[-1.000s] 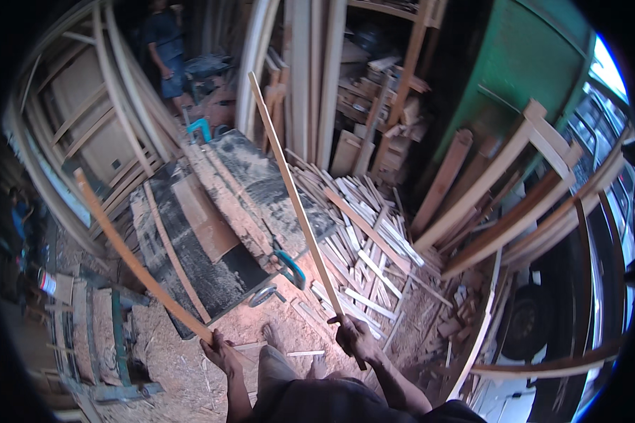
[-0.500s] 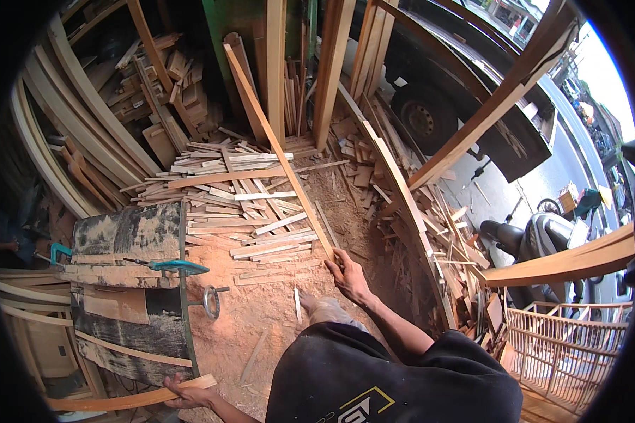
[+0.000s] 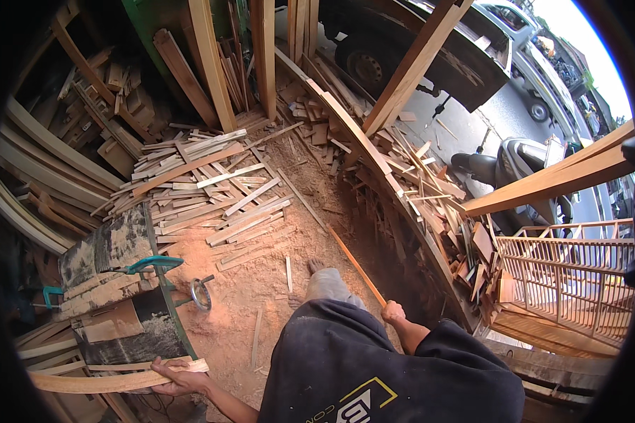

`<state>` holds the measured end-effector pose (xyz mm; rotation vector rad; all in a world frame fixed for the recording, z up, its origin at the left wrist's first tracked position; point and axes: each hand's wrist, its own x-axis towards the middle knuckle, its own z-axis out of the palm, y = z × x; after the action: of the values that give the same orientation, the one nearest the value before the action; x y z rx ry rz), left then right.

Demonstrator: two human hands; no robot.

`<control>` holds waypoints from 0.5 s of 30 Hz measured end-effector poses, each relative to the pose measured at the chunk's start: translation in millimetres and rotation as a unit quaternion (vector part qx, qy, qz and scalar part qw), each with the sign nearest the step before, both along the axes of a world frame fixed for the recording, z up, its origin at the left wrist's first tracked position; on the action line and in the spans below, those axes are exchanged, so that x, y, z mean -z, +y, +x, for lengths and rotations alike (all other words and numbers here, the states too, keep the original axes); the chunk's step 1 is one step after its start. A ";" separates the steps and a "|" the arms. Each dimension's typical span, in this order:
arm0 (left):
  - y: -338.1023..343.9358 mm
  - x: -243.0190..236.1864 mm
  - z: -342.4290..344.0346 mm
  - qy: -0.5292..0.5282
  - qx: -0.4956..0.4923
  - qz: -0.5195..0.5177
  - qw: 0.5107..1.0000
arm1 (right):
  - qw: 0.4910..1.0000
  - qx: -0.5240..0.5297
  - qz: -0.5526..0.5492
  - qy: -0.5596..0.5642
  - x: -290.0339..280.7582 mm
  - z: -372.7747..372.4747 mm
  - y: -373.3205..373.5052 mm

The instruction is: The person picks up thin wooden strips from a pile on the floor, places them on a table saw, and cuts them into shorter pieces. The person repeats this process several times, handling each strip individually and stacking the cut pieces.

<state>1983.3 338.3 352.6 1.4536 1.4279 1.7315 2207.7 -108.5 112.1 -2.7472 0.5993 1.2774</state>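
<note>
My left hand (image 3: 175,376) grips a long pale wooden strip (image 3: 92,382) at the lower left, beside a dust-covered dark machine table (image 3: 107,243). My right hand (image 3: 395,312) is closed on a long thin wooden lath (image 3: 354,259), which angles down from it toward the sawdust-strewn floor (image 3: 236,342). On the table are turquoise clamps (image 3: 154,263), and a metal handwheel (image 3: 202,294) sticks out from its side. Below me, my bare feet show beside loose offcuts, and my dark shirt hides part of the floor.
A pile of loose slats (image 3: 212,180) lies ahead, with upright beams (image 3: 212,63) behind it. More offcuts heap along a board edge (image 3: 363,144) on the right. Beyond are a dark truck (image 3: 466,63), a parked motorbike (image 3: 511,169) and a slatted wooden rack (image 3: 564,275).
My view has swung right toward the street. The lath in my right hand has gone from raised to pointing low across the floor. The left strip now lies crosswise at lower left.
</note>
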 end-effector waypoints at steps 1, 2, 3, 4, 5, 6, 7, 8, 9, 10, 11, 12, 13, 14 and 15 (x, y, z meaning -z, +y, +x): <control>-1.8 -0.2 2.0 -0.016 0.011 -0.010 1.000 | 1.000 0.010 0.024 -0.014 -1.0 -4.1 -0.2; -3.8 0.4 4.4 -0.023 0.032 -0.012 0.999 | 0.999 0.013 0.040 -0.021 -1.2 -5.9 1.8; -5.5 1.9 7.6 -0.034 0.053 -0.016 0.998 | 0.998 0.023 0.050 -0.018 -0.3 -4.8 5.3; -7.5 4.2 10.8 -0.039 0.072 -0.015 0.997 | 0.997 0.032 0.064 -0.023 -0.2 -3.1 7.5; -10.2 6.9 14.0 -0.046 0.090 -0.016 0.995 | 0.994 0.083 0.072 -0.010 1.5 2.1 11.9; -12.5 9.5 17.3 -0.054 0.106 -0.017 0.993 | 0.994 0.065 0.083 -0.020 1.0 5.7 13.0; -13.8 12.3 21.5 -0.055 0.117 -0.013 0.992 | 0.994 0.055 0.091 -0.031 1.5 12.6 15.7; -15.4 14.5 25.7 -0.060 0.133 -0.014 0.989 | 0.993 0.050 0.095 -0.039 0.4 19.1 17.3; -17.1 15.8 30.0 -0.064 0.152 -0.014 0.986 | 0.991 0.054 0.109 -0.051 -1.2 26.9 19.1; -18.6 16.3 34.6 -0.068 0.169 -0.012 0.983 | 0.989 0.049 0.117 -0.072 -3.4 35.8 21.4; -20.6 16.2 39.9 -0.073 0.171 -0.023 0.982 | 0.988 0.050 0.120 -0.089 -6.0 47.2 24.2; -23.7 15.6 45.4 -0.077 0.172 -0.034 0.982 | 0.986 0.052 0.122 -0.104 -8.8 59.6 27.8; -27.7 14.8 51.6 -0.086 0.182 -0.040 0.979 | 0.984 0.037 0.128 -0.116 -11.7 74.7 31.7; -31.6 13.7 58.1 -0.088 0.172 -0.046 0.980 | 0.982 0.022 0.119 -0.144 -14.5 89.7 36.6; -35.2 12.6 65.2 -0.095 0.172 -0.047 0.979 | 0.978 0.016 0.133 -0.162 -16.4 107.7 42.9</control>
<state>2048.5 303.1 340.0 1.3516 1.0719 1.5197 2315.4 -65.6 128.5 -2.6238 0.4095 0.8068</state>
